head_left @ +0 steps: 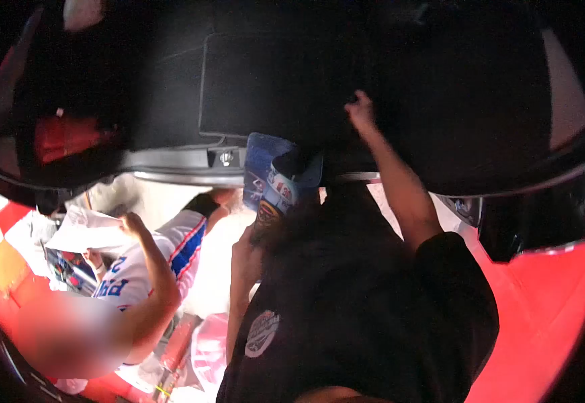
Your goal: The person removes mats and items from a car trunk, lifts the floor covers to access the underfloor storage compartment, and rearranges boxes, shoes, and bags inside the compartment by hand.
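My right hand is over the dark surface of an open vehicle's cargo area. Its fingers are curled together, with a small dark spot at the fingertips that I cannot make out. Lower and to the left, my left hand is closed round the lower end of a blue printed item with white and red markings. That item stands across the vehicle's edge, and its lower part is in shadow.
At the left, a person in a white jersey holds a white sheet or bag. A red object lies in the vehicle's left side. A metal latch is on the sill. Red flooring shows at the right, a pink-white bag below.
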Demonstrator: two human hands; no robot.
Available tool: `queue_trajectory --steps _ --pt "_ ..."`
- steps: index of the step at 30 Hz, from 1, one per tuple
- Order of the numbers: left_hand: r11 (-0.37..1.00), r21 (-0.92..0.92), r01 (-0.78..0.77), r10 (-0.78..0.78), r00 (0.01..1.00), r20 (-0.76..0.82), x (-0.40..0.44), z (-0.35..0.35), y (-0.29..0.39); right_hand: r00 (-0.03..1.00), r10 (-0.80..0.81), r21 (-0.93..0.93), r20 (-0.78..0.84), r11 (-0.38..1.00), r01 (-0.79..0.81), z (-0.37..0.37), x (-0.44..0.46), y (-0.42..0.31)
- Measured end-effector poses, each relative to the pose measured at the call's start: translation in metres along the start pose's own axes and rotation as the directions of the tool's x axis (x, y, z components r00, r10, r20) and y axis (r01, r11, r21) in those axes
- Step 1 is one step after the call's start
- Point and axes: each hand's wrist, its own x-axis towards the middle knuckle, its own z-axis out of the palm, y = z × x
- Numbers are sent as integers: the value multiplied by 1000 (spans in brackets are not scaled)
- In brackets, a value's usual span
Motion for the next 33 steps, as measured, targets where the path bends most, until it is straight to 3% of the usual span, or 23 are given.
queue_trajectory --steps 1,3,4,6,8,9,11,13,14,15,16,17,18,19,20,23,24,26,27,28,29,30,33 --pt "1000 17 7 -7 1000 -19 -2 -4 -1 991 131 159 17 978 -132 -3 10 -7" --pt "999 5 34 -34 998 -60 -7 -6 -3 997 -1 107 -72 994 9 -6 27 -33" --pt "999 -27 43 -45 996 -77 -7 -6 -4 996 20 222 -87 975 0 -2 43 -53" --pt "992 -120 47 -57 995 -78 -27 -7 -18 931 -265 191 -252 929 316 0 40 -108" --pt "969 -235 73 -80 997 -21 -37 -7 -24 870 -434 -161 -235 900 405 -6 58 -130" --pt "963 -269 14 -25 999 -36 -39 -8 -36 761 -597 -402 -252 780 479 -5 74 -125" --pt "947 -316 -51 38 998 -48 -61 -20 -59 474 -870 -800 -138 380 464 -3 97 -120" --pt "939 -340 -48 36 998 -42 -93 -38 -61 584 -812 -459 -25 528 715 2 13 -166" --pt "945 -328 4 -20 999 -47 -102 -36 -56 629 -775 -251 62 598 761 9 -14 -176" --pt "951 -306 35 -46 998 -31 -104 -37 -54 628 -745 180 225 665 725 24 -26 -168" --pt "957 -284 65 -72 997 -15 -106 -38 -51 670 -569 417 476 817 398 28 -55 -177" --pt "961 -261 95 -98 995 1 -108 -39 -49 681 -351 432 642 900 57 37 -69 -171" --pt "954 -281 108 -112 994 2 -110 -33 -52 628 -270 507 730 830 -232 52 -59 -131" --pt "954 -269 130 -137 991 -6 -115 -34 -61 674 -119 404 729 870 -284 85 -61 -96" --pt "954 -258 152 -161 987 -14 -119 -36 -71 757 182 72 628 954 -290 95 -52 -55" --pt "961 -150 230 -233 972 0 -111 -35 -73 751 115 172 650 940 -293 67 -65 -80" --pt "920 -265 289 -291 956 32 -109 -31 -78 764 74 276 641 907 -319 48 -66 -82" --pt "928 -231 291 -280 957 78 -103 -28 -82 778 -49 485 626 806 -339 20 -65 -90" --pt "932 -216 293 -283 956 76 -104 -31 -84 879 5 581 478 748 -321 10 -57 -82" --pt "897 -318 307 -279 951 131 -106 -33 -105 941 72 671 332 683 -289 3 -44 -58" --pt "927 -264 265 -241 963 122 -103 -35 -104 970 156 751 187 614 -244 -2 -32 -31" --pt "953 -200 227 -206 971 120 -99 -36 -102 943 288 591 167 736 -330 -9 -33 -24" --pt "967 -163 197 -183 979 95 -88 -39 -80 946 228 630 231 706 -324 -20 -24 -32"
